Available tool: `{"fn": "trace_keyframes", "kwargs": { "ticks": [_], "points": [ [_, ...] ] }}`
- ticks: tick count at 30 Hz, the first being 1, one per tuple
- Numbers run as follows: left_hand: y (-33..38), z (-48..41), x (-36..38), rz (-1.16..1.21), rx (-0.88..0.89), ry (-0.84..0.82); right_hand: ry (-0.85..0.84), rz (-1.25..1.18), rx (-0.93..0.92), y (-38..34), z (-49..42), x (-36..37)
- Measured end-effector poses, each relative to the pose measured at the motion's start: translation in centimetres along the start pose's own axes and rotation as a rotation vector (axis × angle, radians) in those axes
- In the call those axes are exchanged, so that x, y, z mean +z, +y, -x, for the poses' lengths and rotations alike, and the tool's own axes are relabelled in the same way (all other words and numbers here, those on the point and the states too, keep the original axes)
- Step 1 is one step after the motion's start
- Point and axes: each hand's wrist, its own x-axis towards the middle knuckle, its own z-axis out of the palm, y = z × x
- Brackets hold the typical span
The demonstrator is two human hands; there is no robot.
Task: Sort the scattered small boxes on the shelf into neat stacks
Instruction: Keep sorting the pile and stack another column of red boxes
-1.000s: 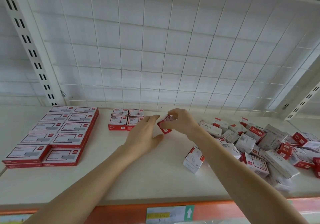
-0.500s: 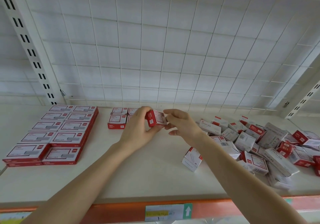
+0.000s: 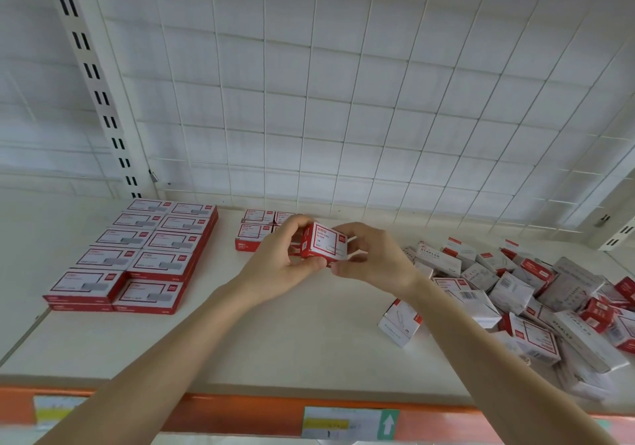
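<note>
Left hand (image 3: 280,262) and right hand (image 3: 376,260) both pinch the red box (image 3: 324,243) by its ends, long axis crosswise between them; the small stack (image 3: 254,233) sits just behind-left, nearer the left hand.

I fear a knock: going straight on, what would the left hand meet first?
Likely the left hand, carrying the red box, meets the low stack behind it; depth unclear.

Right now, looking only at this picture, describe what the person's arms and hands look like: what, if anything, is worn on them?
Both arms are bare as far as the frame shows: no sleeve reaches the left forearm or the right forearm. The left hand and right hand wear no gloves, and no ring, watch, bracelet or marking is visible.
</note>
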Motion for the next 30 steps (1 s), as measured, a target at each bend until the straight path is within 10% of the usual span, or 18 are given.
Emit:
{"fn": "trace_keyframes", "kwargs": {
  "ticks": [7,30],
  "points": [
    [-0.7,1.7,-1.2,-0.369,-0.028,-0.119,-0.071,0.37,0.003,0.4,0.4,1.8],
    [0.0,5.3,-2.0,-1.008,-0.109,-0.175,-0.034,0.442,-0.041,1.5,-0.2,5.7]
  ]
}}
